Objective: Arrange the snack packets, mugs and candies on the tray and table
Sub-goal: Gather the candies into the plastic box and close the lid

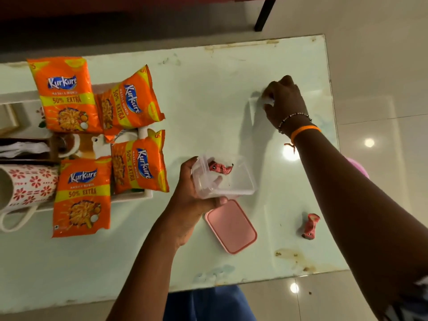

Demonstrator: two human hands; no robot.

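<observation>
Pale green glass is spreading under everything you are doing, a scuffed table (208,93) over a shiny tiled floor. Your left hand (194,198) is gripping a clear tub (229,181) by its near wall, tilted, with one pink candy (220,169) lying inside. Your right hand (283,100) is reaching to the far side, fingers curled down onto something small and pale on the glass; what it is I cannot tell (a wrapper, perhaps). Just beside the tub its pink lid (231,225) is lying flat, and further right a loose candy (310,225) is waiting, well apart from both hands. Off to the left, four orange packets (69,96) are lying across the white tray (139,195), a floral mug (27,186) on its side beside them. You seem to be gathering candies into the tub; next, you will likely be needing a pinch on the stray one, then the lid.
</observation>
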